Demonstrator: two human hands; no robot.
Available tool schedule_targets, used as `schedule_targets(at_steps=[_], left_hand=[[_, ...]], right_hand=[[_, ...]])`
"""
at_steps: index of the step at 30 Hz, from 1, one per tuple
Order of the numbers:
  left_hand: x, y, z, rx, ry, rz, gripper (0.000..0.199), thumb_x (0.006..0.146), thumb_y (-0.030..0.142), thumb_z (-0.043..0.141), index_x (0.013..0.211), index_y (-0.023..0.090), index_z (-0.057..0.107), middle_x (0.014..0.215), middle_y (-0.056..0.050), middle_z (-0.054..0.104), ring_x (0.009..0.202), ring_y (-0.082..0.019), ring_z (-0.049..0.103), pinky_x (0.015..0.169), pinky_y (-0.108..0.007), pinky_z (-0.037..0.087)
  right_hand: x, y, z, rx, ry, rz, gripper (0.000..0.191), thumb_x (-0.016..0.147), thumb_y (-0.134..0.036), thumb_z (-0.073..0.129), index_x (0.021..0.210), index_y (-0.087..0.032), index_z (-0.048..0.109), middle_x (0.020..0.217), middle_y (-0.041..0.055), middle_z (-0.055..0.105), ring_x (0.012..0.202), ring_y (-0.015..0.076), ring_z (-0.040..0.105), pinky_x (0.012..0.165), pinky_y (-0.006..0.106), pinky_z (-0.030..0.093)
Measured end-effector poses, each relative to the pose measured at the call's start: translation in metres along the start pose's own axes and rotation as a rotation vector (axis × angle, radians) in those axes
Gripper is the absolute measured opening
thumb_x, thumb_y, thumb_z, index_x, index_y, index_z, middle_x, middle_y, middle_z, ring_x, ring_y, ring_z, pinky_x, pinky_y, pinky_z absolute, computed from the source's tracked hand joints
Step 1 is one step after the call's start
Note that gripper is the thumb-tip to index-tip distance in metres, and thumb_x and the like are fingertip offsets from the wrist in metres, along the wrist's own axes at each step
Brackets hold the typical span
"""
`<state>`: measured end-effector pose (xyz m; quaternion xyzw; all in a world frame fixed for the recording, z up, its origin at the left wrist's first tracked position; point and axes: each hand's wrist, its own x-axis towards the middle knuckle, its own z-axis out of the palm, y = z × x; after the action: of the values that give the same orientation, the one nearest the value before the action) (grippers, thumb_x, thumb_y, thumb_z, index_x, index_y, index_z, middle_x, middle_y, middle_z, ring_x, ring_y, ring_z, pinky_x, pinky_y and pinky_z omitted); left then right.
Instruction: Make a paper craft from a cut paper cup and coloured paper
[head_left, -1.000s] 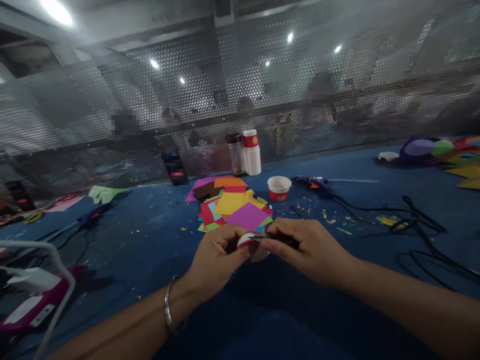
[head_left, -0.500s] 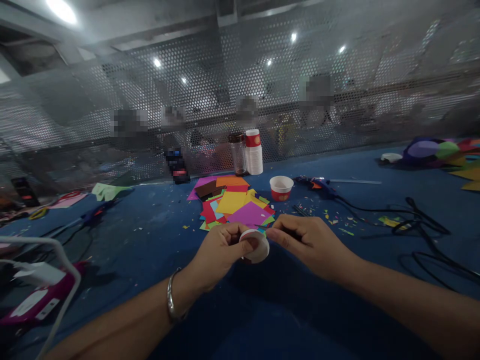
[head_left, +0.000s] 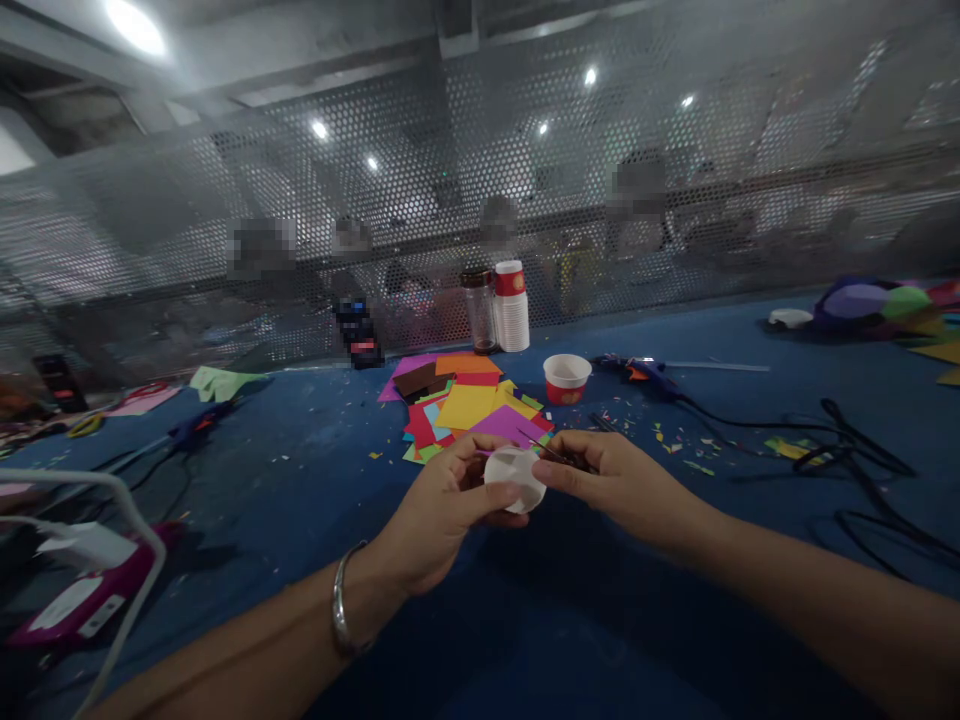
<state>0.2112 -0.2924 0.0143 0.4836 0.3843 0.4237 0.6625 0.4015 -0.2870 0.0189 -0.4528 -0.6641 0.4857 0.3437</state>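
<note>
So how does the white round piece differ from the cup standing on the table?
The white round piece is held in the left hand; the cup stands on the table. The piece shows only white, while the cup shows red below its white rim. Both look round.

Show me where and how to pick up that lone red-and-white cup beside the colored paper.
I'd come from above and hold the cup by its outer wall below the rim, thumb opposite fingers. It stands upright and widens toward the rim, which should help against slipping. Colored paper lies close on its left and the right hand is in front, so above looks freest.
</note>
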Motion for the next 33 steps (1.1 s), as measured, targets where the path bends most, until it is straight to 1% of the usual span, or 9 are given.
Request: schedule_targets(at_steps=[3,7,14,17,19,22,25,29,33], left_hand=[[-0.001,0.001,0.0,-0.056,-0.046,-0.04,0.033,0.069,0.025,0.08,0.096,0.016,0.063,0.086,-0.004,0.07,0.077,-0.017,0.068,0.062,-0.026,0.058],[0.001,0.001,-0.003,-0.069,-0.04,-0.081,0.03,0.075,0.037,0.076,0.095,0.016,0.065,0.082,-0.005,0.07,0.073,-0.019,0.068,0.057,-0.028,0.057],[0.007,-0.002,-0.009,0.037,-0.026,-0.075,0.026,0.071,0.03,0.081,0.088,0.014,0.071,0.072,-0.001,0.069,0.061,-0.01,0.061,0.052,-0.018,0.048],[0.007,-0.001,-0.009,0.045,-0.056,-0.119,0.037,0.068,0.028,0.084,0.1,0.015,0.069,0.078,-0.003,0.072,0.066,-0.012,0.065,0.06,-0.022,0.051],[0.006,-0.002,-0.008,0.058,-0.09,-0.148,0.044,0.069,0.027,0.084,0.108,0.017,0.067,0.082,-0.004,0.074,0.071,-0.015,0.068,0.067,-0.026,0.053],[0.006,-0.007,-0.009,0.157,-0.178,-0.138,0.036,0.071,0.026,0.081,0.104,0.017,0.068,0.087,-0.006,0.074,0.077,-0.015,0.069,0.072,-0.027,0.053],[0.006,-0.011,-0.011,0.429,-0.219,-0.056,0.028,0.074,0.025,0.075,0.1,0.017,0.071,0.087,-0.005,0.073,0.069,-0.014,0.065,0.067,-0.026,0.051],[0.003,-0.008,-0.013,0.886,-0.126,0.188,0.024,0.076,0.027,0.071,0.099,0.02,0.072,0.09,-0.005,0.068,0.071,-0.017,0.06,0.059,-0.026,0.047],[-0.003,-0.004,-0.009,1.084,-0.115,0.383,0.025,0.079,0.028,0.07,0.103,0.022,0.071,0.096,-0.006,0.064,0.085,-0.022,0.058,0.07,-0.031,0.048]], right_hand=[[0.0,0.0,0.0,0.061,0.003,0.071,0.038,0.074,-0.056,0.071,0.08,-0.019,0.063,0.064,-0.0049,0.048,0.053,0.0092,0.032,0.047,0.024,0.023],[0.0,0.004,-0.003,0.112,-0.003,0.103,0.037,0.075,-0.054,0.072,0.08,-0.018,0.064,0.061,-0.006,0.044,0.051,0.0082,0.028,0.046,0.025,0.019],[0.002,0.005,-0.009,0.054,-0.035,0.111,0.034,0.077,-0.05,0.072,0.077,-0.018,0.065,0.06,-0.0071,0.04,0.053,0.0086,0.025,0.048,0.026,0.017],[0.003,0.004,-0.012,-0.003,-0.069,0.087,0.033,0.077,-0.05,0.071,0.076,-0.017,0.067,0.061,-0.0064,0.044,0.054,0.0091,0.03,0.051,0.026,0.023],[0.005,0.006,-0.015,-0.039,-0.097,0.07,0.033,0.078,-0.049,0.07,0.075,-0.016,0.067,0.064,-0.0046,0.051,0.058,0.0104,0.04,0.055,0.026,0.03],[0.008,0.012,-0.02,-0.134,-0.144,0.04,0.032,0.078,-0.048,0.068,0.076,-0.016,0.069,0.069,-0.0013,0.061,0.065,0.0141,0.052,0.062,0.027,0.038],[0.012,0.018,-0.022,-0.283,-0.156,0.03,0.031,0.079,-0.046,0.067,0.079,-0.015,0.071,0.067,0.0001,0.063,0.063,0.0157,0.054,0.059,0.027,0.038],[0.015,0.023,-0.023,-0.355,-0.14,0.003,0.025,0.08,-0.04,0.063,0.079,-0.016,0.072,0.066,0.0009,0.064,0.061,0.0152,0.055,0.056,0.026,0.038],[0.016,0.024,-0.023,-0.358,-0.125,0.007,0.022,0.079,-0.035,0.063,0.079,-0.015,0.072,0.065,0.0013,0.065,0.06,0.0157,0.056,0.055,0.026,0.038]])
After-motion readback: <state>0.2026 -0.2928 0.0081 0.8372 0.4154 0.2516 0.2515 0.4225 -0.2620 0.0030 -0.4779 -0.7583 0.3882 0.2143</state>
